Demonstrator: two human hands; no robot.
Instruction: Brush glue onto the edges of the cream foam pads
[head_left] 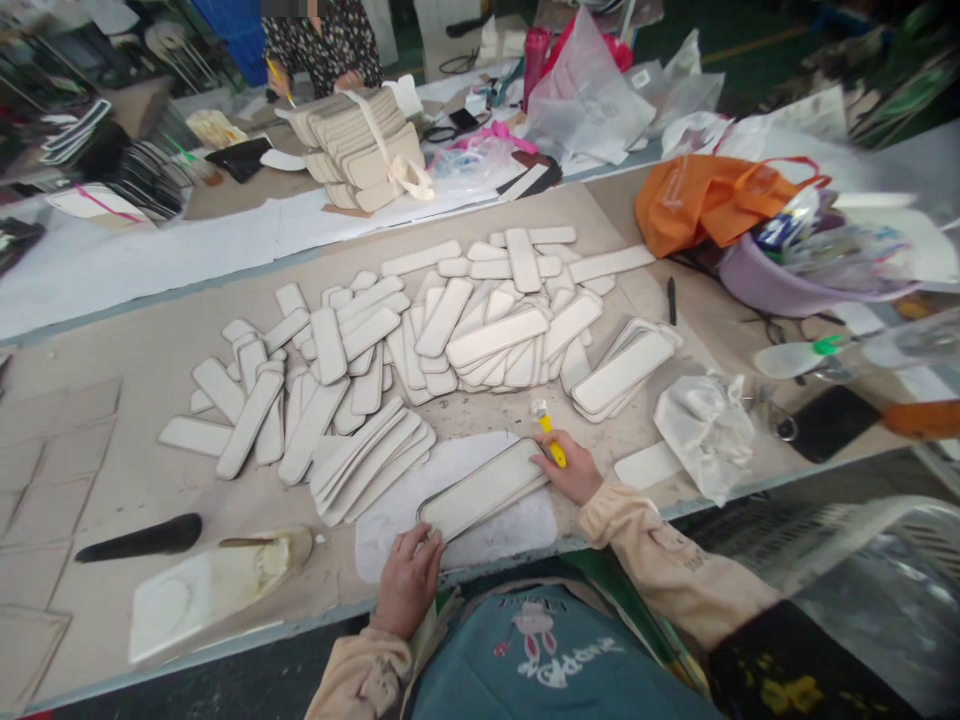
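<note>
Apron (480, 665), then strips (484, 492) between hands (409, 580) (576, 470)

I log a tabletop (187, 330) under brown sheeting; a second, white-covered tabletop (232, 240) runs along its far side. Beyond: dark green floor (750, 22), yellow line (772, 44) across it. Blue panel (229, 40) upper left. Light even; far edges blurred.

Long, round-cornered off-white panels (484, 490) slant, slightly fanned, beside a yellow-handled brush (556, 450).
</note>
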